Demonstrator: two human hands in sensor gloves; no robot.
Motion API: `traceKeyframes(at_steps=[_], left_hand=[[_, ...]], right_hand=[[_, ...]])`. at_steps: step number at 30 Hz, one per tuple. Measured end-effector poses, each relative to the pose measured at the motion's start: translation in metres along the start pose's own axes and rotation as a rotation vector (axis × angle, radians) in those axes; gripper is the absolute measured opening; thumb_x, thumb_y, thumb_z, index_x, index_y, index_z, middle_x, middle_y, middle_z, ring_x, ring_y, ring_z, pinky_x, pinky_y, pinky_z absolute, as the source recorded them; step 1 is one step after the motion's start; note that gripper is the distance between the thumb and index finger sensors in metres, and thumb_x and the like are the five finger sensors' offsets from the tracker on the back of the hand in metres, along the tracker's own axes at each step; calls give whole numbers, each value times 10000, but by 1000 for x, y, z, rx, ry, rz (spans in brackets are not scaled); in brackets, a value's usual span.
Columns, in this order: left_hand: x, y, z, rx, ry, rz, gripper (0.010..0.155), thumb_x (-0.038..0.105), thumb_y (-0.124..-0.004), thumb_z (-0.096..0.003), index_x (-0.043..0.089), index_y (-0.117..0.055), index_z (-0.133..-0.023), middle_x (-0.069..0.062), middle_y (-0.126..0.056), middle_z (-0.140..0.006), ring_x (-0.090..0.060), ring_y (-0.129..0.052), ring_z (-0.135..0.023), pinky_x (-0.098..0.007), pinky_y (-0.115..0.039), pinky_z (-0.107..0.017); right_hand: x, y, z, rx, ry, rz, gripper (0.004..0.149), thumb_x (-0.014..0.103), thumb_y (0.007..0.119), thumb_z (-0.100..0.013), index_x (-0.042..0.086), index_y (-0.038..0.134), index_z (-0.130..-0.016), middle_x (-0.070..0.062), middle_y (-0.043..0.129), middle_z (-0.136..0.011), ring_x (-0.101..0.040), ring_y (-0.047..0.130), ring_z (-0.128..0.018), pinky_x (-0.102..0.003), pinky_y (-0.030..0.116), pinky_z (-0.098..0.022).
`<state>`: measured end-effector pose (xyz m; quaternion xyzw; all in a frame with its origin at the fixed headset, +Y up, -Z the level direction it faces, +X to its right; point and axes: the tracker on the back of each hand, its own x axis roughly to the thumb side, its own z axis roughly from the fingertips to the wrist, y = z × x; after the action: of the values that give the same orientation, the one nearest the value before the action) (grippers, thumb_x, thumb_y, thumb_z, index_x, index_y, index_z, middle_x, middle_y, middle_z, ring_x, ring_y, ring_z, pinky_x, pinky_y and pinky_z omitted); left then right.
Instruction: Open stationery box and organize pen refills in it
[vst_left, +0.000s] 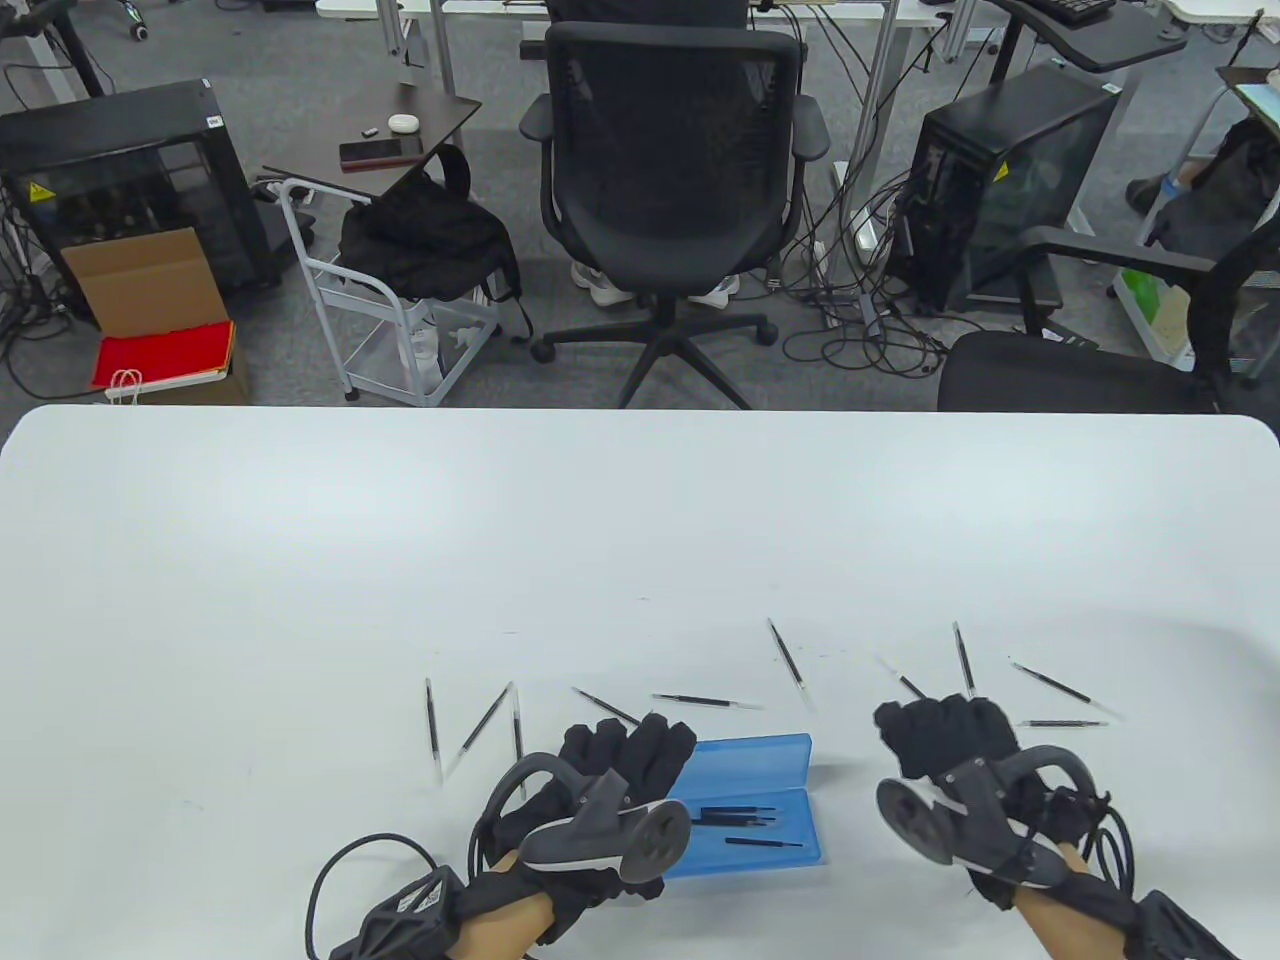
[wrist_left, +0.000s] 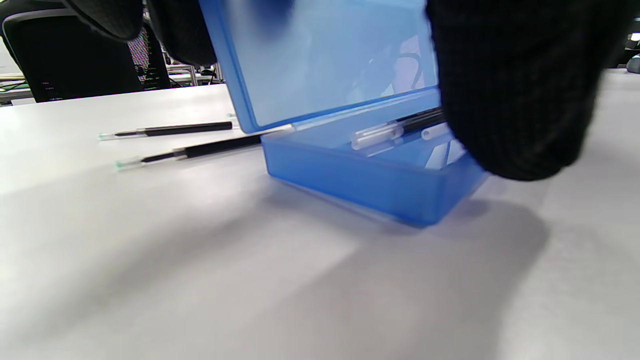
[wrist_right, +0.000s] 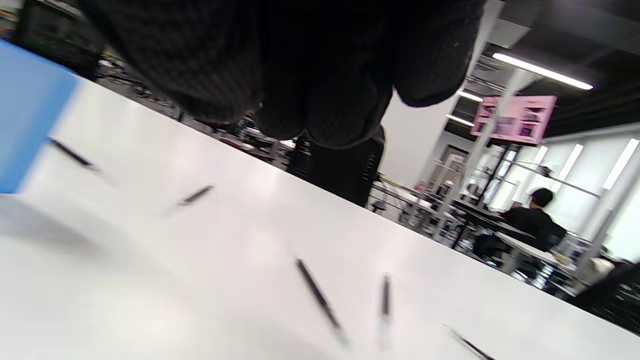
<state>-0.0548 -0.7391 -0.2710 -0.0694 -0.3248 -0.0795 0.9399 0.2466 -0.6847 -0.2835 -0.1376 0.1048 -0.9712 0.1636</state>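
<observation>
1. Holding the lid of the translucent blue plastic stationery box (vst_left: 750, 800) up, the left hand (vst_left: 610, 770) has its fingers (wrist_left: 515, 90) gripping it at the box's left end; a few refills lie inside.
2. Hovering beside a thin black pen refill (vst_left: 910, 686), the right hand (vst_left: 950, 735) is curled; whether it pinches anything I cannot tell.
3. Refills look light, stiff and prone to rolling: pinch mid-shaft.
4. More lie scattered on the white table (vst_left: 640, 520).

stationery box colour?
Translucent blue; the stationery box shows best in the left wrist view, lid raised.
</observation>
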Motion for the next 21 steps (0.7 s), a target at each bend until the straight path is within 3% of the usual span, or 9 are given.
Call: traceKeyframes(at_steps=[7,14,21], left_hand=[[0,0,0,0,2,0,1277,665,-897,-331,131,-83,-1157,-191,-231,-1252,-566,-544,-1071,-719,-515,-752],[1,0,0,0,5,-6,1288,665,-900,-322,126,-80,-1156,-195,-228,-1250,-568,-546,-1068,-721,-515,-752],[2,0,0,3,8,-19,1292,666,-899,-321,123,-76,-1155,-199,-226,-1249,-569,-546,-1067,-722,-514,-750]], right_hand=[[-66,44,-12,111,131,11,539,305,919,-446,266,772,-963,-51,956,-934,-302,984,-826,-545,771,-696],[-83,80,-10,198,107,64,528,297,938,-430,289,775,-932,-19,968,-898,-281,980,-822,-539,772,-700],[-85,101,-10,201,77,125,533,299,944,-425,295,773,-929,-8,967,-894,-273,973,-826,-531,772,-701]])
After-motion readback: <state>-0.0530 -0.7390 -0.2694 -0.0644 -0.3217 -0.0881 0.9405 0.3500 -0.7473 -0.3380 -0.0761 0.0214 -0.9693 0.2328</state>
